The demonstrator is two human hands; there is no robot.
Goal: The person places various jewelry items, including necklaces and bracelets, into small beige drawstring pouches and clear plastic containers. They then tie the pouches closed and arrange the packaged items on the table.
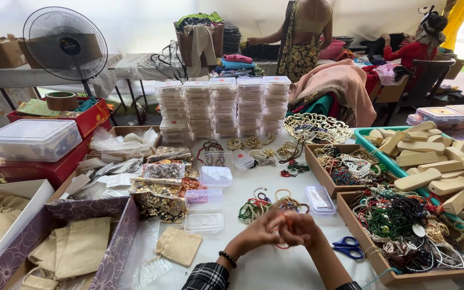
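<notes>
White table [275, 263] crowded with bead trays [404, 231], workroom behind

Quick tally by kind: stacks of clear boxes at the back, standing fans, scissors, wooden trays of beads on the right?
Stacks of clear boxes: 5
Standing fan: 1
Blue-handled scissors: 1
Wooden trays of beads: 2
Total: 9

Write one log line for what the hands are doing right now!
left hand: pinching orange thread | right hand: touching same thread | nearby: blue scissors, bead bangles | surface: white table
</notes>
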